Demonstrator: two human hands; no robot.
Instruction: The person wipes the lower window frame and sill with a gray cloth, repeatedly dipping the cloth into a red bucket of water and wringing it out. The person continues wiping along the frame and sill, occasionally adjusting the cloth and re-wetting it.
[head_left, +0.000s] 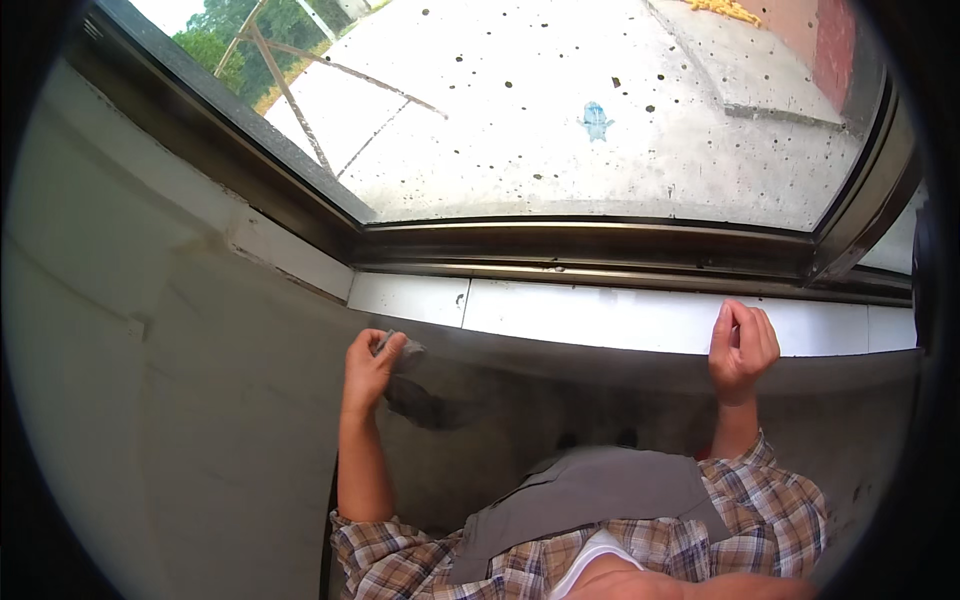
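My left hand (367, 371) pinches a crumpled grey cloth (409, 349) between thumb and fingers, just below the left end of the window sill. Beneath the cloth is a darker grey shape; I cannot tell whether it is more of the cloth or a shadow. At the right, my right hand (742, 345) is raised in front of the white tiled sill (585, 311), with its fingertips drawn against the thumb. Nothing shows in its grasp. Beyond both hands is a window pane (525, 135) covered with dark specks, bearing a small blue figure-shaped patch (595, 121).
A brown metal window frame (585, 244) with a track runs along the sill. To the left stands a pale wall (180, 360) meeting the frame at a corner. Through the glass appear concrete paving, trees (217, 52) and a yellow heap (724, 9).
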